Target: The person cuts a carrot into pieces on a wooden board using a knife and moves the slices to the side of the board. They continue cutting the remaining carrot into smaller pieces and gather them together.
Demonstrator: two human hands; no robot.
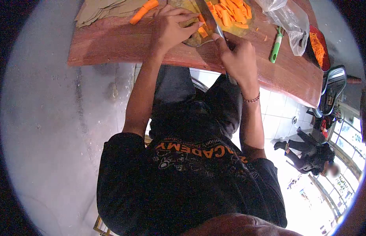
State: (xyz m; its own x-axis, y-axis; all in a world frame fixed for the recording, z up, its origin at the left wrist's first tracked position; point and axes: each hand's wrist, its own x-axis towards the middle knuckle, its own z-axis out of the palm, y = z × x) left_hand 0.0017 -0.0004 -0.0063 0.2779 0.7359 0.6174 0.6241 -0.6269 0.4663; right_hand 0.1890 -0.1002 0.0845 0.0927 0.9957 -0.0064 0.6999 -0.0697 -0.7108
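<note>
My right hand (pixel 240 57) is closed around the handle of a knife (pixel 208 15), its blade pointing away from me over a round cutting board (pixel 194 41). My left hand (pixel 173 27) is bent over the board, its fingertips pressed on a carrot piece (pixel 202 30) just left of the blade. Part of that piece is hidden by the fingers. To the right of the blade lies a heap of cut carrot sticks (pixel 232 13). A longer peeled carrot (pixel 143 11) rests on the table, left of my left hand.
On the wooden table (pixel 108 49) lie a green-handled peeler (pixel 276 47), a clear plastic bag (pixel 293 23) and brown paper (pixel 102 11). A dark red tray of shredded carrot (pixel 318 47) stands at the right edge. Beyond are a chair (pixel 334 86) and a seated person (pixel 308 153).
</note>
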